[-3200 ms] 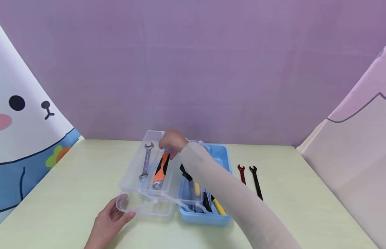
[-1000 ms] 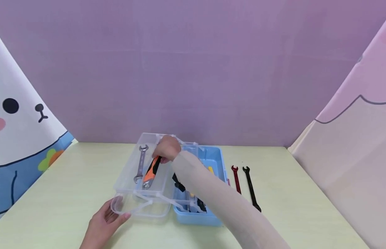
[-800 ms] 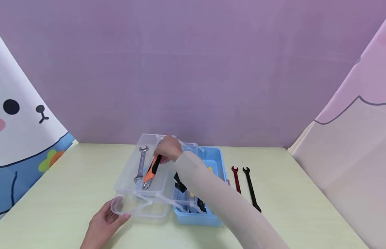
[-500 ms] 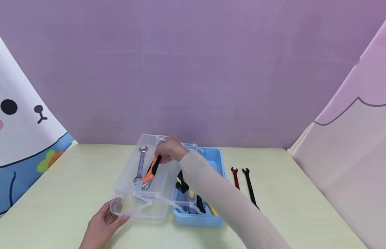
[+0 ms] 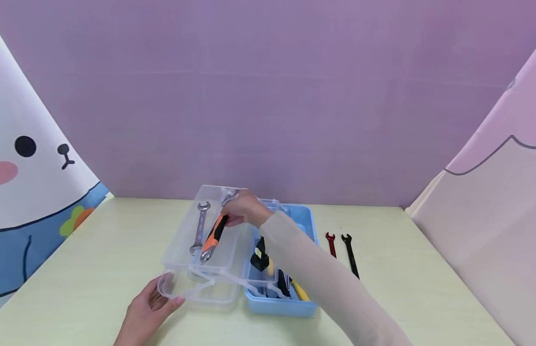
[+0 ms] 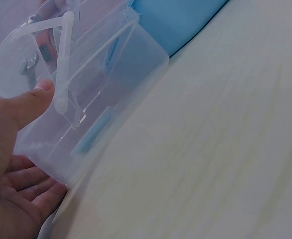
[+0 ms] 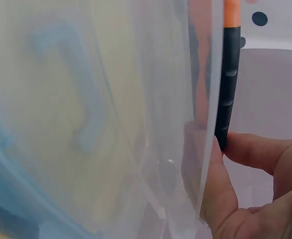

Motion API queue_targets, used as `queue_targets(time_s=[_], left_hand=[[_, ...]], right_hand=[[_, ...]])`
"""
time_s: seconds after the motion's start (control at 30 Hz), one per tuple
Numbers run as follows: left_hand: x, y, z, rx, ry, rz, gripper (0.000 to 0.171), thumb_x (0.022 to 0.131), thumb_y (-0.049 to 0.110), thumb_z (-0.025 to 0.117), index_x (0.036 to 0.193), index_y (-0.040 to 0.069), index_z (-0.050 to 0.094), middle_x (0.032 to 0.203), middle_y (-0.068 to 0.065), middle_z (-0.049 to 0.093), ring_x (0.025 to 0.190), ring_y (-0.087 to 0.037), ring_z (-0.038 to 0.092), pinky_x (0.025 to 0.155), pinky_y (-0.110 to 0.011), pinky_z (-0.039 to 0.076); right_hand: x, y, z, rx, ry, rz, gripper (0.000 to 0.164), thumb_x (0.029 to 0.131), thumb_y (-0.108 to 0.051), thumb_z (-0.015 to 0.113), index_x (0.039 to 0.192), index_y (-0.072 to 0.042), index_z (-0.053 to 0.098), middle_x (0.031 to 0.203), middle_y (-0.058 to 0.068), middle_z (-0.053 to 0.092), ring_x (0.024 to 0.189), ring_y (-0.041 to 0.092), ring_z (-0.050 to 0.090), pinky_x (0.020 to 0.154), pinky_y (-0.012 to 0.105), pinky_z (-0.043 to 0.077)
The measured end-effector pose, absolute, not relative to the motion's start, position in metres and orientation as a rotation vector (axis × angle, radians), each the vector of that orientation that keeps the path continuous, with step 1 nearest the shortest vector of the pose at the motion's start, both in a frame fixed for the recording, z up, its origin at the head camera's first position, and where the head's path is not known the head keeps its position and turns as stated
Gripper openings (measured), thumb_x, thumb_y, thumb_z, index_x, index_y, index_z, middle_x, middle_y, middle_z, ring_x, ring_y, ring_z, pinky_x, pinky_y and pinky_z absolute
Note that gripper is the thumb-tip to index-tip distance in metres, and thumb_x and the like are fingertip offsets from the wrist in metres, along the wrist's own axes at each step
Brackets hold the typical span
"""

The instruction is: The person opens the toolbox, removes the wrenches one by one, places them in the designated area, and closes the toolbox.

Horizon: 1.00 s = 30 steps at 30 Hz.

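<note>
My right hand [image 5: 243, 209] pinches an adjustable wrench [image 5: 215, 235] with an orange and black handle. Its silver head pokes out beyond the fingers, while the handle end points toward me over the clear tray [image 5: 179, 252]. In the right wrist view, thumb and fingertips meet on the wrench's black grip [image 7: 230, 74] beside the tray wall. A silver open-end wrench [image 5: 200, 228] lies in the tray's left part. At the near left corner, my left hand [image 5: 144, 312] holds the toolbox's clear lid [image 5: 211, 297], thumb on one side and fingers under the corner in the left wrist view.
The blue toolbox base [image 5: 282, 308] stands right of the lid, holding a black tool [image 5: 260, 262], a yellow handle [image 5: 300, 291] and other tools. A red wrench [image 5: 331, 245] and a black wrench [image 5: 351, 254] lie farther right. A purple cloth wall [image 5: 268, 105] closes off the back.
The adjustable wrench has turned onto its edge, and its silver head now shows past the right hand. The head view has shifted a little. My left hand keeps its place at the lid.
</note>
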<state>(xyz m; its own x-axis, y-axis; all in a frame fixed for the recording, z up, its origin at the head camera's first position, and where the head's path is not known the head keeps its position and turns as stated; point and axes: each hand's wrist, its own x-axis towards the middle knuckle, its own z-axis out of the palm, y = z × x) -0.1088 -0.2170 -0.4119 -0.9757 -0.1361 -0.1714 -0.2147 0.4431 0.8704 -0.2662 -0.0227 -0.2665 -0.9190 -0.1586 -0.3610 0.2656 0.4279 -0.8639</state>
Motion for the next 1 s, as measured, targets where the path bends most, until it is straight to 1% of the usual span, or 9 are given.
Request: queue_targets(time_s=[0.13,0.23,0.33,0.4,0.57,0.7,0.87,1.0], left_hand=[[-0.1088,-0.2168,-0.4116,-0.305,2.595,1.602,0.085,0.085,0.036,0.072,0.145,-0.005,0.027,0.144,-0.033,0.034,0.130,-0.041,0.042,0.096,-0.033,0.052],[-0.1082,-0.2178,-0.4123,-0.296,2.593,1.617,0.083,0.086,0.034,0.071,0.144,-0.006,0.028,0.144,-0.034,0.034,0.130,-0.041,0.042,0.096,-0.033,0.053],[-0.1076,-0.2194,-0.4132,-0.309,2.591,1.618,0.083,0.086,0.034,0.071,0.144,-0.006,0.029,0.143,-0.033,0.036,0.130,-0.040,0.043,0.095,-0.030,0.053],[-0.1073,-0.2202,-0.4137,-0.312,2.591,1.621,0.082,0.086,0.034,0.071,0.144,-0.005,0.029,0.143,-0.033,0.037,0.130,-0.039,0.043,0.094,-0.029,0.054],[-0.1066,-0.2216,-0.4151,-0.289,2.605,1.638,0.080,0.086,0.032,0.071,0.143,-0.006,0.030,0.142,-0.035,0.038,0.129,-0.041,0.044,0.094,-0.030,0.054],[-0.1065,-0.2230,-0.4160,-0.288,2.603,1.634,0.081,0.086,0.034,0.072,0.143,-0.006,0.030,0.142,-0.034,0.038,0.129,-0.041,0.044,0.093,-0.029,0.054],[-0.1057,-0.2253,-0.4162,-0.288,2.592,1.632,0.081,0.086,0.035,0.071,0.143,-0.005,0.030,0.142,-0.034,0.038,0.129,-0.040,0.044,0.092,-0.029,0.055],[-0.1048,-0.2260,-0.4158,-0.271,2.598,1.630,0.082,0.086,0.035,0.071,0.144,-0.005,0.029,0.143,-0.034,0.037,0.130,-0.041,0.043,0.093,-0.029,0.054]], right_hand=[[-0.2648,-0.0195,-0.2661,0.091,2.248,-1.527,0.011,0.084,0.002,0.065,0.094,0.005,0.063,0.085,0.020,0.072,0.054,0.017,0.063,0.060,0.027,0.062],[-0.2634,-0.0193,-0.2650,0.085,2.216,-1.549,0.011,0.084,0.002,0.064,0.095,0.006,0.062,0.082,0.019,0.072,0.056,0.018,0.065,0.063,0.029,0.062],[-0.2624,-0.0203,-0.2634,0.086,2.196,-1.568,0.010,0.084,0.002,0.063,0.094,0.005,0.061,0.077,0.018,0.071,0.059,0.019,0.067,0.061,0.029,0.062],[-0.2622,-0.0206,-0.2631,0.082,2.184,-1.582,0.012,0.085,0.002,0.062,0.096,0.006,0.061,0.077,0.017,0.071,0.061,0.020,0.068,0.060,0.029,0.062],[-0.2629,-0.0215,-0.2646,0.099,2.156,-1.634,0.017,0.085,0.002,0.063,0.102,0.006,0.062,0.086,0.020,0.072,0.067,0.023,0.070,0.065,0.031,0.063],[-0.2628,-0.0215,-0.2649,0.108,2.131,-1.677,0.017,0.084,0.004,0.062,0.101,0.006,0.062,0.092,0.022,0.072,0.068,0.023,0.070,0.066,0.032,0.063],[-0.2604,-0.0197,-0.2625,0.121,2.107,-1.703,0.012,0.083,0.005,0.062,0.095,0.006,0.064,0.092,0.021,0.072,0.066,0.021,0.068,0.067,0.032,0.063],[-0.2605,-0.0172,-0.2607,0.142,2.113,-1.708,0.014,0.084,0.003,0.063,0.097,0.005,0.064,0.092,0.019,0.072,0.069,0.022,0.069,0.067,0.031,0.063]])
